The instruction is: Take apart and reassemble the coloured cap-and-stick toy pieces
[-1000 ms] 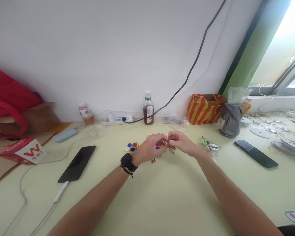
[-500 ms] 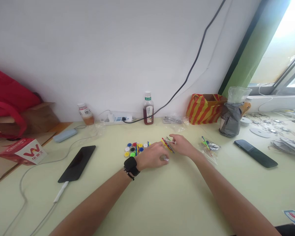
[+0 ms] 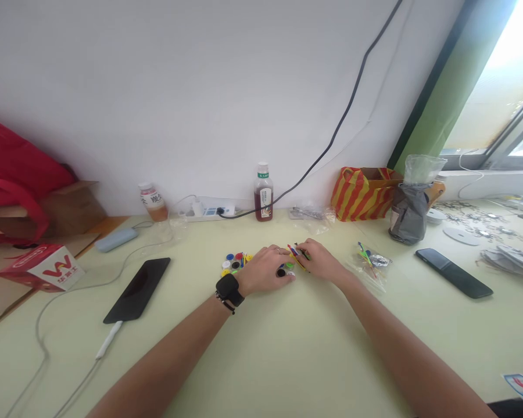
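Note:
My left hand [image 3: 265, 271], with a dark watch at the wrist, reaches over a group of small round coloured discs. Its thumb and fingers are apart around a black disc [image 3: 280, 273] and a green disc [image 3: 290, 266]. More discs, such as a blue disc [image 3: 230, 256] and a yellow disc [image 3: 225, 272], show left of the hand; others are hidden beneath it. Closed around a bundle of thin coloured sticks [image 3: 293, 249] in red, yellow and blue is my right hand [image 3: 320, 261]. Its fingertips almost meet those of my left hand.
A clear bag with coloured sticks [image 3: 368, 258] lies right of my right hand. Phones [image 3: 137, 290] rest at both sides, the left one cabled. A dark drink bottle [image 3: 264, 194], a power strip [image 3: 209, 209] and a striped bag [image 3: 359, 194] stand along the wall.
My left hand has opened and lowered slightly; a white piece at its thumb now sits among discs showing beside it. My right fingers have closed further around the sticks.

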The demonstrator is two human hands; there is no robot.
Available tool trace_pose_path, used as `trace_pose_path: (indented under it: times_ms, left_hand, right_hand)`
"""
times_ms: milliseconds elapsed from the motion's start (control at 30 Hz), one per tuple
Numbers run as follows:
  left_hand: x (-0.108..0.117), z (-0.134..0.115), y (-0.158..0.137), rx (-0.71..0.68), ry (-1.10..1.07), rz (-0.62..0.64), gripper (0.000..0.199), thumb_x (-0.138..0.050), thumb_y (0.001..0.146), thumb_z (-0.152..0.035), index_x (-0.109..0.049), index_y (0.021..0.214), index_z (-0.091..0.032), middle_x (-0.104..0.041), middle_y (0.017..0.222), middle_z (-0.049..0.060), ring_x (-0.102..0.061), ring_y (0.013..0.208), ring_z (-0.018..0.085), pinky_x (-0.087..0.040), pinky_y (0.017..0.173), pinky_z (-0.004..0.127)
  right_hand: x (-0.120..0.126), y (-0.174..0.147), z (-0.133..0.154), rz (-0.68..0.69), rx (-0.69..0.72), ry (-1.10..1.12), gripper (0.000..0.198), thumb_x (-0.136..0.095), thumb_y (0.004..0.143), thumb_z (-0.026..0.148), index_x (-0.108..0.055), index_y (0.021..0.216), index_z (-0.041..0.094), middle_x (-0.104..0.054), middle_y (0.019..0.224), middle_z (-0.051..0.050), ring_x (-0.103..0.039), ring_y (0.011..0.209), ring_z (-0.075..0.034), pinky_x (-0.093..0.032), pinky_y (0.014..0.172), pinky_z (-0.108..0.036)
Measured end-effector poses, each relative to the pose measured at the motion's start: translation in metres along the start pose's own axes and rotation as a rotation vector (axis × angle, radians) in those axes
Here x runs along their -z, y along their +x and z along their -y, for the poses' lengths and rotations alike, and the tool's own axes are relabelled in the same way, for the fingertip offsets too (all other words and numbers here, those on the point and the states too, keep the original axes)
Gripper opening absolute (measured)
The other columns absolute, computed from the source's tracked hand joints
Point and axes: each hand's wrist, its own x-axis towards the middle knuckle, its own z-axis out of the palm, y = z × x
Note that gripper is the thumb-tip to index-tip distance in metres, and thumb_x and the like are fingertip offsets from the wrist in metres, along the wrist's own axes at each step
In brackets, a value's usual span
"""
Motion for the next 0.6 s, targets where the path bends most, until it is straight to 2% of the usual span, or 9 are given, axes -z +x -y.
trace_pose_path:
  times_ms: [200,267,400,500,600]
  left_hand:
    - [0.003,0.002,0.001,0.002,-0.002,0.016,0.029,-0.066,0.091,-0.037,-0.071,0.117,-0.027,-0.072,0.118,0.006,-0.061,0.118,0.03,-0.047,0.102,0.043]
    - [0.006,0.003,0.001,0.003,-0.003,0.025,0.031,-0.066,0.091,-0.039,-0.07,0.119,-0.027,-0.071,0.119,0.006,-0.06,0.119,0.029,-0.047,0.102,0.041]
    - [0.01,0.005,0.002,-0.001,-0.007,0.042,0.028,-0.063,0.093,-0.041,-0.071,0.117,-0.028,-0.071,0.117,0.005,-0.062,0.114,0.027,-0.049,0.097,0.037]
    - [0.01,0.006,0.002,-0.014,-0.012,0.066,0.026,-0.059,0.096,-0.04,-0.072,0.116,-0.029,-0.072,0.113,0.003,-0.065,0.105,0.025,-0.049,0.093,0.036]
    - [0.008,0.006,0.002,-0.018,-0.016,0.086,0.026,-0.057,0.097,-0.04,-0.072,0.116,-0.03,-0.072,0.111,0.003,-0.066,0.103,0.024,-0.049,0.091,0.035]
  right_hand:
    - [0.002,-0.003,0.012,0.082,0.024,-0.041,0.007,-0.061,0.082,0.014,-0.067,0.083,0.018,-0.062,0.084,-0.004,-0.056,0.074,-0.016,-0.039,0.065,-0.025]
    - [0.003,-0.004,0.015,0.078,0.007,-0.025,0.01,-0.062,0.081,0.013,-0.068,0.088,0.018,-0.063,0.083,-0.004,-0.057,0.073,-0.016,-0.039,0.064,-0.025]
    - [0.002,-0.006,0.018,0.031,-0.001,0.025,0.026,-0.062,0.085,0.016,-0.069,0.11,0.018,-0.065,0.094,-0.005,-0.059,0.078,-0.016,-0.042,0.069,-0.025]
    - [0.001,-0.007,0.018,0.044,0.013,0.033,0.028,-0.062,0.084,0.015,-0.071,0.11,0.02,-0.063,0.097,-0.005,-0.059,0.081,-0.016,-0.042,0.07,-0.025]
    - [0.0,-0.007,0.016,0.047,0.026,0.047,0.03,-0.062,0.082,0.013,-0.072,0.11,0.022,-0.061,0.102,-0.005,-0.059,0.08,-0.015,-0.042,0.07,-0.025]
